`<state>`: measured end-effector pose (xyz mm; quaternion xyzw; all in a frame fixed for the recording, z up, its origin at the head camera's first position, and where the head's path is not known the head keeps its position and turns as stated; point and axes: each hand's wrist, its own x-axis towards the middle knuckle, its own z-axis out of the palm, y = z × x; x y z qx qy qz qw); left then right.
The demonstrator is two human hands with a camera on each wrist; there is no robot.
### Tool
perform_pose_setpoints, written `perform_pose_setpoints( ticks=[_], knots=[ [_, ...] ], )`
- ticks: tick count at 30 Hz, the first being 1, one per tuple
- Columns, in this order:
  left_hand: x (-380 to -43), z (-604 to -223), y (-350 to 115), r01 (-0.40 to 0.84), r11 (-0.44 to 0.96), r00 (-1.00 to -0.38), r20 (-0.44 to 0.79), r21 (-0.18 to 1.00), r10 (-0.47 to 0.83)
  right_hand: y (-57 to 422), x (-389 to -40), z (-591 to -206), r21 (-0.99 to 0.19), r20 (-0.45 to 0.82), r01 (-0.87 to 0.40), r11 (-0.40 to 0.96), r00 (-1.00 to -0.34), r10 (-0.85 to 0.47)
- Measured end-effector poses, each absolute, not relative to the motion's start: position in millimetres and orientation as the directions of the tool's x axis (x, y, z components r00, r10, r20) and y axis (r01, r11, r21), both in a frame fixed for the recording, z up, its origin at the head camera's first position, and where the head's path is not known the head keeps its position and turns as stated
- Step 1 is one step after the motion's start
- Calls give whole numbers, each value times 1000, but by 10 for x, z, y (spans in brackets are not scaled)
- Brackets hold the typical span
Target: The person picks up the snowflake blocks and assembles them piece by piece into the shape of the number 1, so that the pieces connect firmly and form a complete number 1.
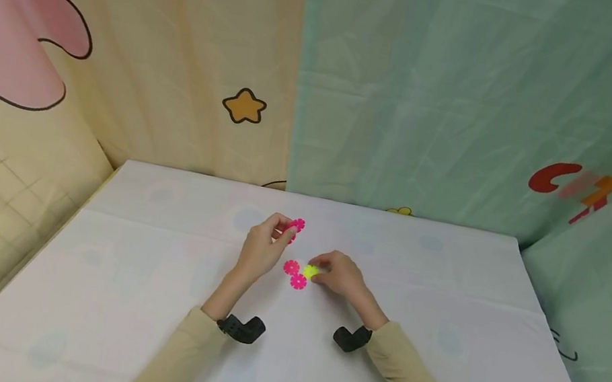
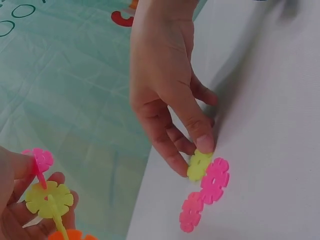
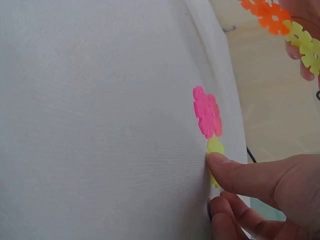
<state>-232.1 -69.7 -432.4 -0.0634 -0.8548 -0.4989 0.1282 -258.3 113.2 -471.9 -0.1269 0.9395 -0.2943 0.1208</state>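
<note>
My left hand [image 1: 263, 250] is raised over the far part of the table and pinches a chain of interlocked notched flower discs. In the left wrist view the chain shows a pink disc [image 2: 44, 159], a yellow disc [image 2: 52, 202] and part of an orange disc [image 2: 75, 236]; the right wrist view shows more orange and yellow discs in it. Lower and to the right, my right hand [image 1: 342, 274] pinches a loose-looking yellow disc [image 2: 198, 166] between thumb and fingers at the tabletop. Two pink discs [image 1: 291, 267] [image 2: 215, 181] lie right beside that yellow one, their edges close together.
A white cloth [image 1: 135, 325] with faint pale prints covers the table. Printed curtains, yellow [image 1: 196, 49] and green [image 1: 420, 102], hang behind its far edge and along the sides. Each wrist carries a black camera mount [image 1: 243, 329].
</note>
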Motion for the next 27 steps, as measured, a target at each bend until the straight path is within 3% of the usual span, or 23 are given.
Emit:
perform_pose_setpoints(
  ticks=[14,27],
  knots=[
    [-2295,-4259,-618,277,485,-951,309,829,15,1236,-2574,-4655,-669,-166,-103,736,-945,-282],
    [-2264,-4222,-595,304,489,-945,325,818,44,1246,-2523,-4324,-770,4,-152,620,-972,-234]
  ],
)
